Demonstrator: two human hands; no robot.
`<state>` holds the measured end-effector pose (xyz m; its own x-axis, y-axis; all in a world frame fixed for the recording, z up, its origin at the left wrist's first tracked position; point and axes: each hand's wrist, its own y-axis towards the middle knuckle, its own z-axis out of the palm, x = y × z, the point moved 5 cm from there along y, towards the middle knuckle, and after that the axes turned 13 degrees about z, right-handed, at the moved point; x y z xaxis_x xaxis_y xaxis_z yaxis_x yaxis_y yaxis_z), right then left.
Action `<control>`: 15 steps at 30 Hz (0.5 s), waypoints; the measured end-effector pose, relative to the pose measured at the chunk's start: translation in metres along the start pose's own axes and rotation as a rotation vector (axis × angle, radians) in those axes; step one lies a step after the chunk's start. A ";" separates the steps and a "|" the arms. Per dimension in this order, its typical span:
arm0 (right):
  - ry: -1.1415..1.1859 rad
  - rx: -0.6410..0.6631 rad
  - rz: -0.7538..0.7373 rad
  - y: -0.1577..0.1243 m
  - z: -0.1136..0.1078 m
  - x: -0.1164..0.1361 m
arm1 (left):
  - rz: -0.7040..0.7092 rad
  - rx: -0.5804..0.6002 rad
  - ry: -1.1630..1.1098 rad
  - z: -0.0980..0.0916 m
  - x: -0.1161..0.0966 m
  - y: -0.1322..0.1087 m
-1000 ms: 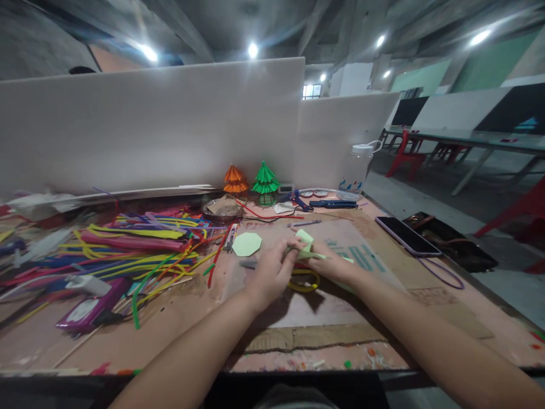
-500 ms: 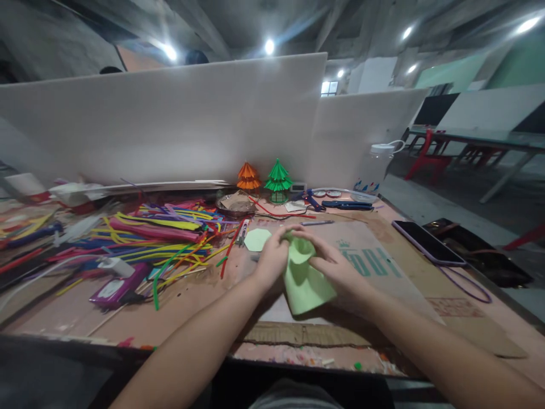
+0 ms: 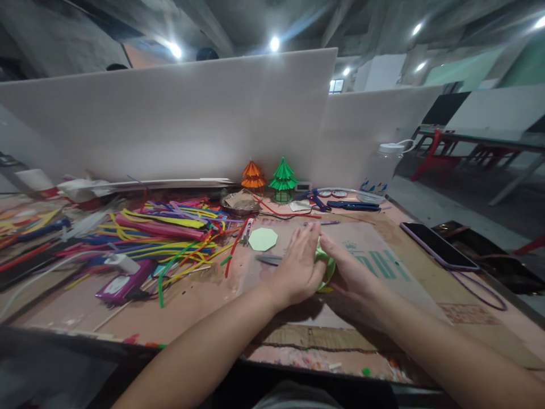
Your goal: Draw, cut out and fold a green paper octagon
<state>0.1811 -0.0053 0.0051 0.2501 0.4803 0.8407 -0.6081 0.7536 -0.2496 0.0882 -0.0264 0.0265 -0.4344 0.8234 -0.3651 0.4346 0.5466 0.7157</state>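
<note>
The desk (image 3: 170, 321) bears a heap of chenille stems (image 3: 162, 226) towards its left edge; midway between its near and far edges, the left hand (image 3: 298, 270) and right hand (image 3: 344, 261) press a light green paper (image 3: 326, 264) between their palms; half a second ago it hung broad and open, now only a bunched part shows, so it is probably being squeezed compact; a water bottle (image 3: 383, 165) stands by the far right corner, contents unclear; near the far edge, a round dish (image 3: 242, 212) holds a brown scrap (image 3: 237, 199)
</note>
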 end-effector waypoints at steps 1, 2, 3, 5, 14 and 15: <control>0.005 0.021 0.034 0.002 0.002 -0.002 | 0.023 0.023 0.010 0.002 -0.001 0.000; 0.004 0.060 0.089 0.003 0.006 -0.006 | 0.043 0.041 0.022 0.004 -0.003 0.000; -0.002 0.108 0.154 0.002 0.010 -0.010 | 0.061 0.054 0.036 0.004 -0.005 0.000; -0.028 0.169 0.245 -0.001 0.017 -0.016 | 0.092 0.073 0.074 0.003 -0.011 0.001; -0.305 -0.282 -0.039 -0.009 -0.026 0.032 | -0.016 0.095 0.362 -0.061 0.045 0.030; -0.306 -0.294 -0.041 -0.009 -0.026 0.035 | -0.060 0.095 0.405 -0.072 0.066 0.032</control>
<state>0.2152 0.0169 0.0244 0.0072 0.3250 0.9457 -0.3506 0.8865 -0.3020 0.0170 0.0339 0.0677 -0.7282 0.6735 -0.1272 0.4618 0.6192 0.6351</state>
